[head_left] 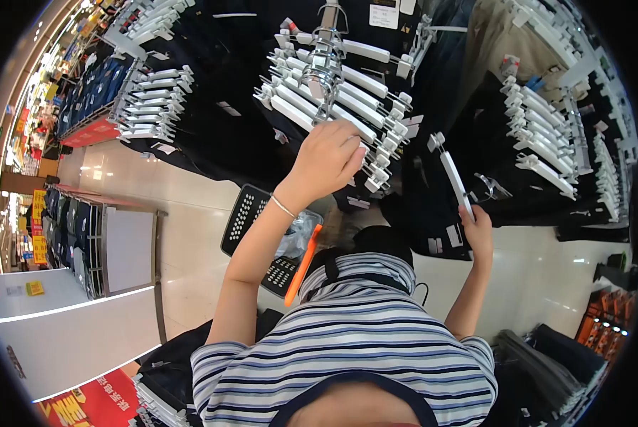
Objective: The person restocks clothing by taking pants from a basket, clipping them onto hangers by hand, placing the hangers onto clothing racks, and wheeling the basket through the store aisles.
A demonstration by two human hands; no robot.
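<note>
My left hand (pixel 326 158) is raised to the front of a row of white clip hangers (pixel 290 105) on a metal rail (pixel 329 20). Its fingers are curled over the front hanger, and the fingertips are partly hidden. Dark trousers hang from these hangers. Lower on the right, my right hand (pixel 477 231) grips one end of a separate white clip hanger (pixel 453 171), which slants up and to the left. Black trousers (pixel 426 220) with pale labels hang from that hanger, beside the other dark garments.
More hangers with trousers line racks at the left (pixel 152 107) and right (pixel 543 135). Below my left arm stands a black perforated basket (pixel 242 217) with clear plastic (pixel 299 235) and an orange strip (pixel 305 267). A white display unit (pixel 130 249) is at left; folded trousers (pixel 546 363) lie lower right.
</note>
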